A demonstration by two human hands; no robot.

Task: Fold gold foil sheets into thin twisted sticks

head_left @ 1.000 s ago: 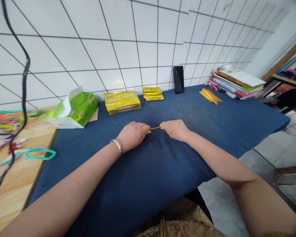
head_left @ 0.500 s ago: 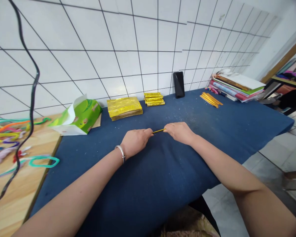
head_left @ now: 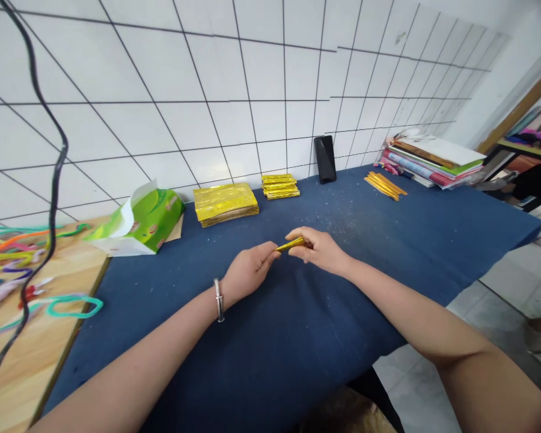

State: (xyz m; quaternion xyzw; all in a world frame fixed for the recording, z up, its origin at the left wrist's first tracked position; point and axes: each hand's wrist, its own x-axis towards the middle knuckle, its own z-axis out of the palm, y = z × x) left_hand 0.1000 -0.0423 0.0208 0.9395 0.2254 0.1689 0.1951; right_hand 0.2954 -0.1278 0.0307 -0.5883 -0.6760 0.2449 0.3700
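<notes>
A narrow folded strip of gold foil paper (head_left: 291,245) is stretched between my two hands, above the blue cloth. My left hand (head_left: 251,267), with a silver bangle at its wrist, pinches the strip's left end between thumb and fingers. Around the other end are the curled fingers of my right hand (head_left: 320,249), the thumb below and the forefinger above. The strip looks wider at this right end, which the fingers partly hide. Beyond my hands lie a thick stack of gold paper sheets (head_left: 226,204) and a small pile of folded gold paper (head_left: 280,187).
Blue cloth (head_left: 261,349) covers the table. A black phone (head_left: 325,159) leans on the tiled wall. Orange-gold strips (head_left: 385,185) and a pile of books (head_left: 433,159) lie at the right. Leftward are a green packet (head_left: 148,219), colourful pipe cleaners (head_left: 74,305) and a hanging black cable (head_left: 56,174).
My right fingers have spread from a tight pinch, and the thumb shows below the strip. The strip's right end now appears wider. My left hand keeps its pinch.
</notes>
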